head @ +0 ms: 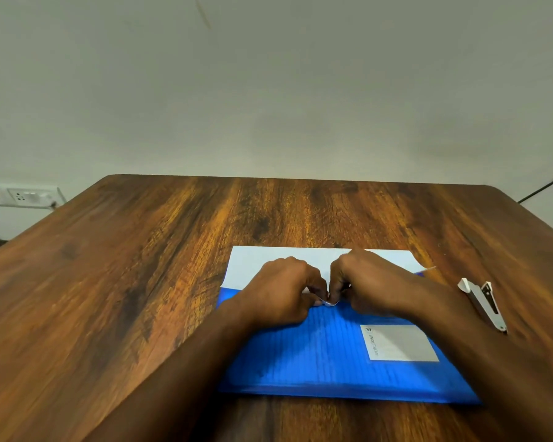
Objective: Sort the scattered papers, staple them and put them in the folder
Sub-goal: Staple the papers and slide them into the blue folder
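Note:
A blue ribbed folder (326, 358) with a grey label lies on the wooden table (141, 266) in front of me. White papers (256, 263) stick out from its far edge. My left hand (281, 288) and my right hand (367, 282) meet at the middle of the folder's far edge, fingers curled. Between their fingertips they pinch a small white edge there; whether it is the paper or a folder tab is unclear. A white stapler (486, 303) lies on the table just right of my right wrist.
The table's far edge meets a plain wall. A wall socket (23, 196) sits at the far left and a dark cable (546, 186) runs at the far right. Bare wood surrounds the folder on the left and behind.

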`<control>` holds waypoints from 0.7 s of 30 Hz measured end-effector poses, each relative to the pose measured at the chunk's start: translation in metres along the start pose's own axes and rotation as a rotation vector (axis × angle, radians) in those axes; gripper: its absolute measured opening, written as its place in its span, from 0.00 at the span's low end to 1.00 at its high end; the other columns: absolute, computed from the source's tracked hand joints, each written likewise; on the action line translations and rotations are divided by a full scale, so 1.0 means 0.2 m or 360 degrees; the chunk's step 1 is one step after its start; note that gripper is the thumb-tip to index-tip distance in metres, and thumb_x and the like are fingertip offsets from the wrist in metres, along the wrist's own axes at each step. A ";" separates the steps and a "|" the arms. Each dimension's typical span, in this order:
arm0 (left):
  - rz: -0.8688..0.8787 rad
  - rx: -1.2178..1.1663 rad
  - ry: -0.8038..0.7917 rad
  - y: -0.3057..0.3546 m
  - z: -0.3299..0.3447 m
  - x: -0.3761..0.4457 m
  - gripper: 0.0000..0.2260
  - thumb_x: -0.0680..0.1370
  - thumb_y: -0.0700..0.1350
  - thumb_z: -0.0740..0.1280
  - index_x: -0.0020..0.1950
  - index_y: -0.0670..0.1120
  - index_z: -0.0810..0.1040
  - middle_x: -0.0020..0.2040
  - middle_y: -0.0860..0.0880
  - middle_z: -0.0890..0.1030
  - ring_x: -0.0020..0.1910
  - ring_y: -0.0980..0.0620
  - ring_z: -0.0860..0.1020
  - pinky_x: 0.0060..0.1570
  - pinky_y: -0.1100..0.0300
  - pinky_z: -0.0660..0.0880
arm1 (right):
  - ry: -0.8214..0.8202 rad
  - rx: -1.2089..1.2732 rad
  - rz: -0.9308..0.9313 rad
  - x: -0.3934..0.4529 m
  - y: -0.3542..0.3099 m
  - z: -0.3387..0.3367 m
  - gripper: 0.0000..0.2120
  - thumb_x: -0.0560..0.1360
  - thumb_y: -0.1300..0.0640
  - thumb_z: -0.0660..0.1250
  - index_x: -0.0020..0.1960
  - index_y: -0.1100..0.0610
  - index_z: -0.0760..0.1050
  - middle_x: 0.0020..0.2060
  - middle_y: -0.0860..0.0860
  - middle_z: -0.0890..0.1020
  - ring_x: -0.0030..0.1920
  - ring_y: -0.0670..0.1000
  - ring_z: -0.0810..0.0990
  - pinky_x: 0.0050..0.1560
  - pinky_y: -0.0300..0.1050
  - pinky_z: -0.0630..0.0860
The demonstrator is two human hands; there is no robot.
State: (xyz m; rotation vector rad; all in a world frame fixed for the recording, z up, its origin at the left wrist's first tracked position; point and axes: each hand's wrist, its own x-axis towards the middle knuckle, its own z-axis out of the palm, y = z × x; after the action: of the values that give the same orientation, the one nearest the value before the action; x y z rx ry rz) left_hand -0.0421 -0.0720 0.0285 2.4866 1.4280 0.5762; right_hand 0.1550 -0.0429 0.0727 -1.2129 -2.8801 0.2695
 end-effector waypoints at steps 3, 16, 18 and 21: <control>0.0055 0.0066 -0.0015 0.00 0.00 -0.02 0.10 0.78 0.44 0.70 0.57 0.53 0.87 0.55 0.57 0.86 0.55 0.55 0.80 0.57 0.49 0.78 | 0.0065 -0.0066 -0.0001 -0.06 -0.01 0.05 0.17 0.74 0.66 0.72 0.57 0.49 0.87 0.51 0.45 0.84 0.52 0.46 0.79 0.49 0.38 0.77; -0.0074 0.0117 0.0034 0.00 0.06 -0.27 0.26 0.83 0.63 0.60 0.78 0.51 0.74 0.77 0.52 0.75 0.76 0.53 0.71 0.77 0.53 0.66 | 0.0409 0.0157 0.0245 -0.25 -0.03 0.25 0.20 0.78 0.40 0.70 0.65 0.48 0.82 0.57 0.41 0.81 0.56 0.43 0.78 0.57 0.44 0.78; -0.0305 0.0197 0.0310 0.00 0.03 -0.32 0.28 0.82 0.65 0.60 0.77 0.52 0.75 0.75 0.52 0.77 0.73 0.51 0.74 0.75 0.52 0.67 | 0.0682 0.0283 0.0430 -0.28 -0.02 0.27 0.22 0.76 0.36 0.70 0.62 0.50 0.83 0.58 0.44 0.83 0.57 0.44 0.79 0.59 0.47 0.79; -0.0794 0.0322 0.0624 0.01 -0.03 -0.39 0.29 0.81 0.66 0.63 0.78 0.51 0.72 0.73 0.50 0.77 0.71 0.48 0.74 0.71 0.48 0.70 | 0.0968 0.0259 0.0992 -0.32 0.03 0.25 0.30 0.73 0.33 0.70 0.65 0.53 0.81 0.63 0.52 0.82 0.61 0.53 0.81 0.60 0.52 0.79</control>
State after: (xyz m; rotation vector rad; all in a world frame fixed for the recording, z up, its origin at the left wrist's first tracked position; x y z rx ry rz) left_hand -0.0787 -0.1395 0.0174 2.0876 2.2568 0.8728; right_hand 0.2014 -0.0922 0.0267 -1.7494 -1.8945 0.0993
